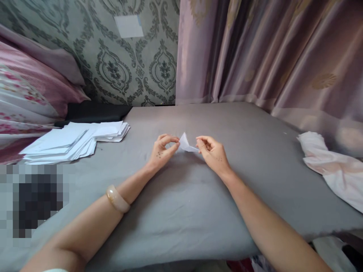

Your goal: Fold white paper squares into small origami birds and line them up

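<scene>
A small piece of folded white paper [185, 143] is held up between my two hands, above the middle of the grey cloth surface. One part of it rises to a point and another part stretches toward the right. My left hand [163, 151] pinches its left side between thumb and index finger. On the right side, my right hand [212, 153] has its thumb and fingers closed on the other end. A pale bangle circles my left wrist. The fingertips cover the paper's outer ends.
Stacks of white paper [68, 141] lie on the left, beside a black flat item [96, 113]. Crumpled pale cloth [331, 158] rests at the right edge. A patterned wall [136, 64] and pinkish curtains [255, 53] stand behind. A blurred-out patch covers the lower left.
</scene>
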A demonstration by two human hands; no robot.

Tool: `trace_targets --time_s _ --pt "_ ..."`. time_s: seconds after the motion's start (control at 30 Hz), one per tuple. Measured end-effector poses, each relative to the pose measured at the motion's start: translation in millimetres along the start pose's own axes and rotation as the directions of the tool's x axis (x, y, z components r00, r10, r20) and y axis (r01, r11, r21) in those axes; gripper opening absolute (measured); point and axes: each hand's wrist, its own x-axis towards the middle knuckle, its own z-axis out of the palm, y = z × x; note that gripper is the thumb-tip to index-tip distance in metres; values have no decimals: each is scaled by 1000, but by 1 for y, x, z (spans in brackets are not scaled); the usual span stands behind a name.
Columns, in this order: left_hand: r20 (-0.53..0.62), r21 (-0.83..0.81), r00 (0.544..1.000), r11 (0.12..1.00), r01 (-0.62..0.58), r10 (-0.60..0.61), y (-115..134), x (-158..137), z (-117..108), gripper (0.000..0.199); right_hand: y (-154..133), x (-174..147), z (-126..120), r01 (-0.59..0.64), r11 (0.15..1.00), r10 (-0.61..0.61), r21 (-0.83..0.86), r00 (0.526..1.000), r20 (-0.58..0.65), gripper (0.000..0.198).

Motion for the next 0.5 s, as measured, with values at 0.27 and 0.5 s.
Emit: trace_targets --time_s 0.27,0.5 --pt "-26 -620 734 587 521 -679 11 -10 2 23 -10 -6 -8 90 996 -89 -4 977 -192 30" --pt "-68 -707 679 515 484 -731 14 -12 5 22 -9 -20 11 237 964 -249 -124 963 -99 15"
